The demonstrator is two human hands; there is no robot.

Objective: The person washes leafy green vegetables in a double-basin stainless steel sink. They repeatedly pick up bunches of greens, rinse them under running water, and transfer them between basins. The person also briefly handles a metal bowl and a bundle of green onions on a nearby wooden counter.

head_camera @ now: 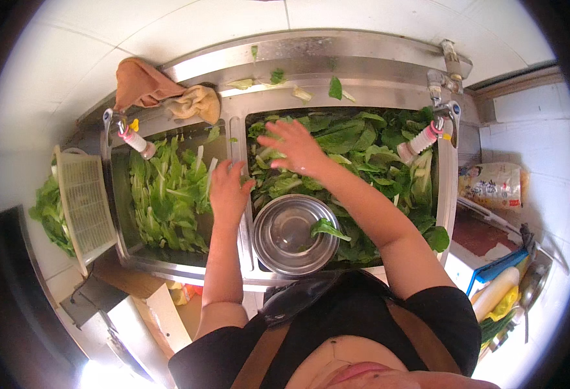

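Two joined stainless steel sink basins (246,262) hold leafy greens in water. Over the divider and the right edge of the left basin is my left hand (229,192), fingers spread, beside the lettuce-like leaves (168,194); I see nothing in it. My right hand (294,148) is spread above the upper left of the right basin's greens (348,136), empty; whether its fingertips touch them I cannot tell. A round metal bowl (294,235) rests at the near left of the right basin, with one leaf (330,228) over its rim.
Faucets with pink-ringed hose ends reach over the left basin (136,141) and right basin (423,141). Cloths (146,85) lie at the back left corner. Leaf scraps (335,88) are on the back ledge. A white plastic basket (85,204) stands left; a printed bag (491,185) lies right.
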